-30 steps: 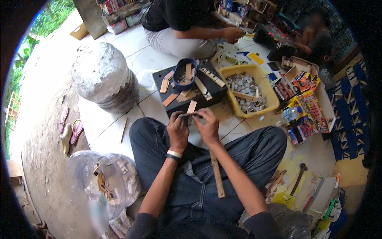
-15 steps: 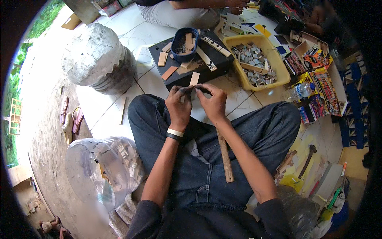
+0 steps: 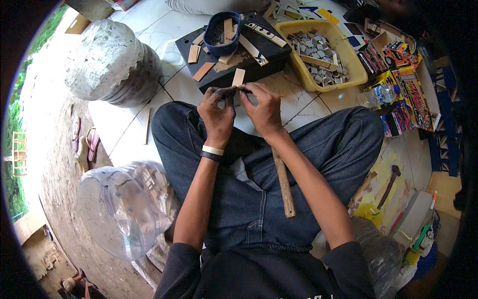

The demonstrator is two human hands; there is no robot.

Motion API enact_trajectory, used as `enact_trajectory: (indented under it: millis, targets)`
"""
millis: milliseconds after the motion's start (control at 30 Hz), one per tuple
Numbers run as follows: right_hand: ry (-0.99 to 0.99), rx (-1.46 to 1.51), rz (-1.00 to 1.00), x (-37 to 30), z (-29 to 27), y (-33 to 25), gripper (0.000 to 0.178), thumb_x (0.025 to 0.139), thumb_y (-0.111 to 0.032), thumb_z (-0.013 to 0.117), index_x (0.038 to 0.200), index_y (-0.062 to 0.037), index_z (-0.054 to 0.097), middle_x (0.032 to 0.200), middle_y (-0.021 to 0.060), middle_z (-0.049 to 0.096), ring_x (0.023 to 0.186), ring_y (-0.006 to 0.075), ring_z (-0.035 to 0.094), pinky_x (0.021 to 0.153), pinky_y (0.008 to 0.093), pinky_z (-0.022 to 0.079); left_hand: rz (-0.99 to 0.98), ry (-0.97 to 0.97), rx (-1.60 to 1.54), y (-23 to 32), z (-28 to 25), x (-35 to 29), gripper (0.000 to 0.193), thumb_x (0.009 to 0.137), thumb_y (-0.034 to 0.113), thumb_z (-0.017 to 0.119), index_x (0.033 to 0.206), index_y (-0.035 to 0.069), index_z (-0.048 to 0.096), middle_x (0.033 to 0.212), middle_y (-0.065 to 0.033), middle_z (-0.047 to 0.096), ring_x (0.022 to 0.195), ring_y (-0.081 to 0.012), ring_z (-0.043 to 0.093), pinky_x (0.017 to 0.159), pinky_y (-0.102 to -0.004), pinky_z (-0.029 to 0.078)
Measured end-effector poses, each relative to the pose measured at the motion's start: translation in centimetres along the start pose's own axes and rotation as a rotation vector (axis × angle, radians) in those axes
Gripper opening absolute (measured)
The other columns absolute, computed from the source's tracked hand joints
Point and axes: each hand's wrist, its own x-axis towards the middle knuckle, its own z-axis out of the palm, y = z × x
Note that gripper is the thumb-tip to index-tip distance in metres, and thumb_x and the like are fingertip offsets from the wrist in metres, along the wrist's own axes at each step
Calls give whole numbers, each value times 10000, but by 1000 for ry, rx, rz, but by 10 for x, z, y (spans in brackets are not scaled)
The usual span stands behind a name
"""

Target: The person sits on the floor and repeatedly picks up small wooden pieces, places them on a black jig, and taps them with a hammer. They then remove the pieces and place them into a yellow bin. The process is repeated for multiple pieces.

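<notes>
My left hand [image 3: 218,110] and my right hand [image 3: 263,108] meet above my lap, fingertips pinched together at the lower end of a small light wooden strip [image 3: 239,76]. Both hands are closed on it, with dark-stained fingers. What else the fingertips may hold is too small to tell. Just beyond stands a low black block [image 3: 275,64], bearing a blue oval tub [image 3: 208,46] with small dark bits and wood strips inside. Loose strips lie around the tub, including a reddish-brown one [image 3: 203,71]. A wooden handle [image 3: 284,187] rests on my lap, its far end hidden under my right forearm.
At right, a yellow basin [image 3: 359,74] holds many small flat pieces; a plastic bottle [image 3: 381,94], printed boxes and a hammer [image 3: 389,187] lie beyond. At left are a whitish-coated drum [image 3: 107,62], a clear plastic container [image 3: 119,209] and sandals [image 3: 92,143].
The whole view has shifted slightly, with things beyond my hands now higher in the picture. Both hands stay together on the wooden strip, whose grip looks nearly the same.
</notes>
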Motion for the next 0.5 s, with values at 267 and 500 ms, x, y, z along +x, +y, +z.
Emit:
enact_trajectory:
  millis: [267, 500]
  targets:
    - [-41, -120, -132, 0, 0, 1, 181, 899, -81, 696, 1062, -9, 663, 1025, 176, 712, 988, 373, 675, 872, 462, 553, 32, -8, 51, -4, -2, 3, 207, 822, -67, 722, 1007, 5, 778, 938, -127, 749, 837, -238, 716, 773, -324, 547]
    - [-54, -122, -109, -1, 0, 0, 193, 891, -86, 703, 1069, -22, 666, 996, 162, 711, 971, 357, 678, 854, 461, 562, -65, -200, 19, 12, -21, 22, 228, 869, -6, 716, 1088, 3, 779, 996, -109, 775, 841, -161, 684, 774, -299, 538]
